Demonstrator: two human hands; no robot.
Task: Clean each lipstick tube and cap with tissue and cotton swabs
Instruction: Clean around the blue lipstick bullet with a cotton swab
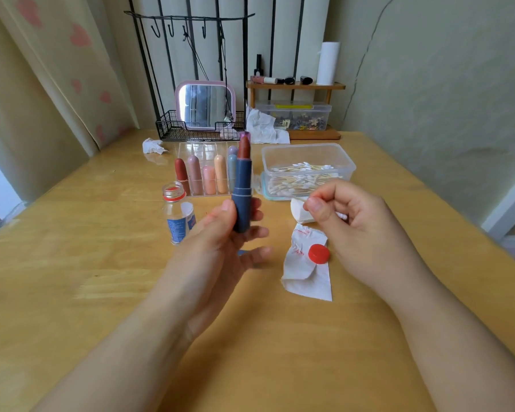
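Note:
My left hand [220,233] holds an uncapped blue lipstick tube [242,197] upright above the table, its brown-red stick raised. To its right, my right hand [348,224] pinches a cotton swab [341,216] between thumb and fingers, only its white tip showing. A stained tissue [305,275] lies flat under my right hand. Behind stands a clear organizer [204,150] with several capped lipsticks [195,178]. A clear box of cotton swabs [306,171] sits to the right of it.
An open small bottle [177,212] stands left of my left hand; its red cap [318,253] rests on the tissue. Crumpled tissues [153,145] lie further back. A pink mirror [205,104] in a wire basket, a wooden shelf [295,86] and a paper roll [327,63] line the wall.

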